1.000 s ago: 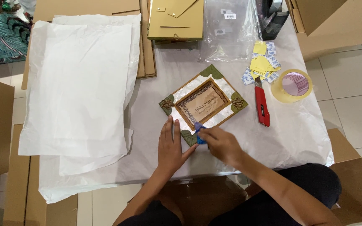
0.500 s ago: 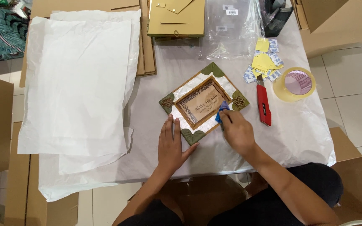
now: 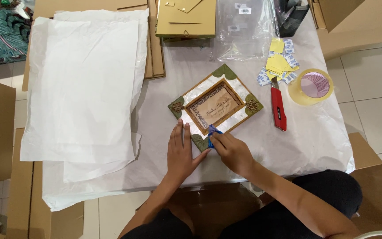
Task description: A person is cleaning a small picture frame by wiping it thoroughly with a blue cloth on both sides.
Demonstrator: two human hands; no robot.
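Right hand back from frame's right edge to its near edge, fingers pinching blue cloth. Left hand flat, fingers spread, pressing the near-left corner. Picture frame: rectangular, pearly glossy panels, green corners, mid-worktop, left of red cutter.

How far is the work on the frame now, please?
Done: the frame lies unwrapped, face up on the table. In hand: the left hand steadies its near corner while the right hand rubs a blue cloth on its lower edge. Left: the white paper, tape and cutter lie untouched.
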